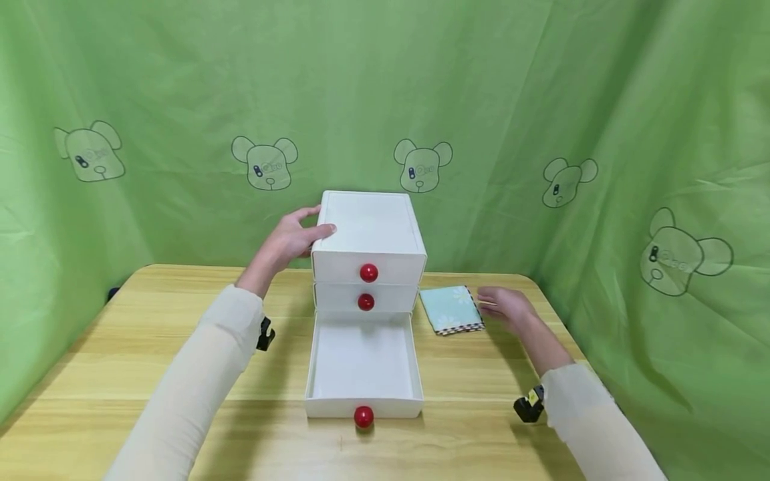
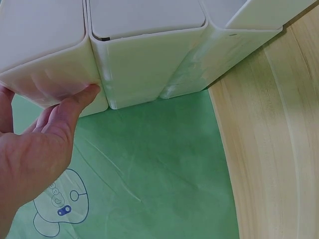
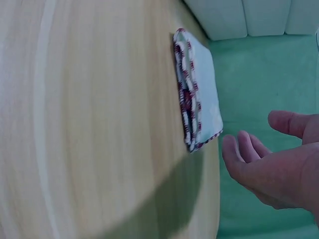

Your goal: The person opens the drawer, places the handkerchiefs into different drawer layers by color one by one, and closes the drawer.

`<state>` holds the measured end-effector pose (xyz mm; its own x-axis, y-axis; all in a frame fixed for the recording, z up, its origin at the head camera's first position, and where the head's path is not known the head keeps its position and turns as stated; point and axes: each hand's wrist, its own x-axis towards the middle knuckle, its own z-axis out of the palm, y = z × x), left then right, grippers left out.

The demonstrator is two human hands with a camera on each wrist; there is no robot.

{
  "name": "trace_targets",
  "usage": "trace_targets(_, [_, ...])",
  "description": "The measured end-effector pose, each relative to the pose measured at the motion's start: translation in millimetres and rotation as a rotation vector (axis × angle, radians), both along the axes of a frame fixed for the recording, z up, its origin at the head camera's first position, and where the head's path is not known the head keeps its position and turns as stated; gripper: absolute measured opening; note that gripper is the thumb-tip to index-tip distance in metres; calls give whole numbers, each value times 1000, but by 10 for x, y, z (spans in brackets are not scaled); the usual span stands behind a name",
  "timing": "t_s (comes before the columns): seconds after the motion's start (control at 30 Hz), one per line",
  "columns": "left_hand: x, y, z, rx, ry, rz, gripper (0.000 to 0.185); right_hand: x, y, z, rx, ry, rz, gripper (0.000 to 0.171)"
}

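Note:
A white three-drawer cabinet (image 1: 369, 220) with red round knobs stands on the table. Its bottom drawer (image 1: 361, 357) is pulled out and bare inside; the upper two are closed. My left hand (image 1: 293, 235) rests on the cabinet's top left edge, thumb on the top and fingers against the side, as the left wrist view shows too. To the right of the cabinet lies a folded light blue cloth (image 1: 452, 308) with white flowers and a checked border. My right hand (image 1: 508, 307) hovers just right of this cloth, fingers relaxed and holding nothing; in the right wrist view its fingertips are close to a corner.
The wooden table (image 1: 180, 334) has rounded far corners. Green curtains (image 1: 349, 87) printed with bear heads hang behind it and on both sides. Black clips (image 1: 529, 404) sit at both wrists.

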<state>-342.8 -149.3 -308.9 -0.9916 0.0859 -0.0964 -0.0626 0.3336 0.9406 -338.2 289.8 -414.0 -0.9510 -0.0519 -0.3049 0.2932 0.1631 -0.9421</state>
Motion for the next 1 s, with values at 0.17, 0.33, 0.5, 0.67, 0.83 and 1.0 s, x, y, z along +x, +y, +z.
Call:
trace_targets(0.17, [5,8,-5,0,-5,-1,80,-27,63,-130,18,16,-34,58])
trace_targets(0.33, [-9,13,-14,-10,-5,-2,80,-43,86,-242,79,10,-39,62])
trace_targets(0.5, [-13,18,-7,-18,-4,6,79,-29,76,-340,97,24,-55,67])
trace_targets(0.67, [-7,21,2,-20,-2,5,79,-27,50,-424,158,66,-48,71])
trace_targets(0.83, [-11,9,-7,-8,0,1,80,-33,9,-466,307,96,10,75])
trace_targets(1.0, [-9,0,-7,-14,0,-3,80,-39,-40,-488,400,113,40,75])
